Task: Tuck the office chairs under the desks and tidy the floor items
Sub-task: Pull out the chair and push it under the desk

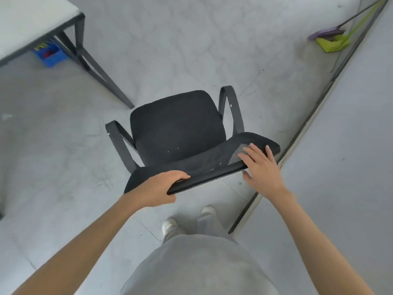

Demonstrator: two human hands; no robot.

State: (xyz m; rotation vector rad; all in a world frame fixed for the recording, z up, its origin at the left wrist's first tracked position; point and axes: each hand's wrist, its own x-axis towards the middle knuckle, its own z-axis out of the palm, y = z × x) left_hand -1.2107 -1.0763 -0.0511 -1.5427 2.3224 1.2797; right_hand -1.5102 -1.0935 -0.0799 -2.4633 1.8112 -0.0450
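Head view: your left hand [161,188] grips the chair [176,133] backrest, right hand [260,167] fingers spread on it. Next, push it under the desk [32,24]

Black mesh chair [177,133]; blue bin [52,56]; green dustpan [331,44].

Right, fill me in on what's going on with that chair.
A person stands behind a black office chair, seen from above. The left hand grips the top edge of its mesh backrest; the right hand rests open on the backrest's other end. The chair sits out on the floor, not yet tucked under the desk at upper left. A broom and dustpan lie by the wall.
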